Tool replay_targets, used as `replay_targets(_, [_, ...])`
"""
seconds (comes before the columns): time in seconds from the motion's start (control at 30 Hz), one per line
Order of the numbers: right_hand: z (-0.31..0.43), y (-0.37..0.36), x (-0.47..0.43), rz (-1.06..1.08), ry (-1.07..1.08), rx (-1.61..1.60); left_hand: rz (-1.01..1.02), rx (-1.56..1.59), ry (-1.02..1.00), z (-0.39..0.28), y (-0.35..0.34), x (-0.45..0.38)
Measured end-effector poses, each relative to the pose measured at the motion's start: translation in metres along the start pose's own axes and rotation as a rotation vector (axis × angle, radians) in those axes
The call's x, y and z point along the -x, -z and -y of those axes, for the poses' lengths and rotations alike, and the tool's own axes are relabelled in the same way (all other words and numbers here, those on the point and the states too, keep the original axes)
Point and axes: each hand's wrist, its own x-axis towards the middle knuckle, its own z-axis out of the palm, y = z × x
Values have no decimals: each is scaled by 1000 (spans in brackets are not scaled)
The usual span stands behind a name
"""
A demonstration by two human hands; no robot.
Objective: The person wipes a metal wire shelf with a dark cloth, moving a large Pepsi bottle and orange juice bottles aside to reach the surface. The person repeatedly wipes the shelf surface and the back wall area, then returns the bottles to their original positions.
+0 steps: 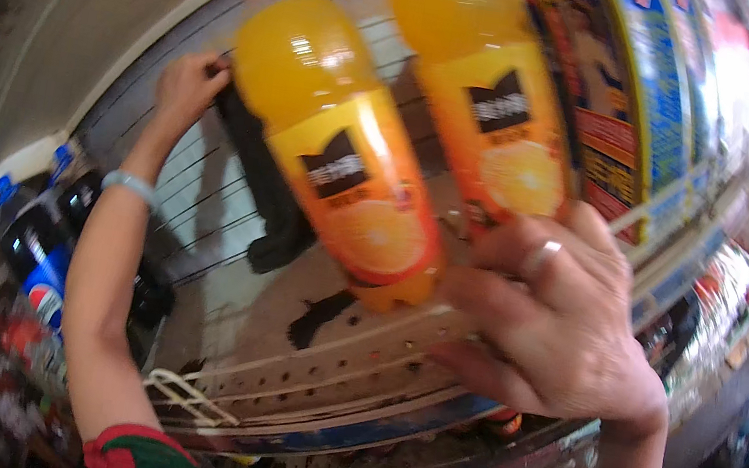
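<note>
Two plastic bottles of orange drink stand side by side on a metal shelf, one on the left [346, 179] and one on the right [502, 108]. Both look tilted through the wide lens; the left one has an orange cap, while the right one's top is cut off by the frame. Beside the left bottle's neck is my left hand [189, 86], thumb and fingers drawn together; whether they pinch anything does not show. My right hand [544, 310], with a ring, is blurred by the bottles' lower ends, its fingers bent. Its contact with the right bottle is unclear.
Dark cola bottles with blue caps [30, 255] stand at the left. A white wire divider [190, 399] sits at the shelf's front edge [314, 443]. Colourful printed cartons [650, 93] rise at the right, near shiny wrapped packages [730, 287].
</note>
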Motion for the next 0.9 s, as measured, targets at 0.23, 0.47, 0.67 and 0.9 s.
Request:
replay_targets(0.23, [4,1,-7,42,-31,75,-231,213,-27,14,20,-33])
replay_targets(0.47, [2,-4,-7,61,-60,115,-104,-169,59,-48,1,-43])
replay_targets(0.67, [4,-5,-5,63,-54,147,-132,-329,-98,-32,-8,-46])
replay_targets(0.9, [1,-6,-6,97,-36,127,-126,-405,-117,-12,-8,-35])
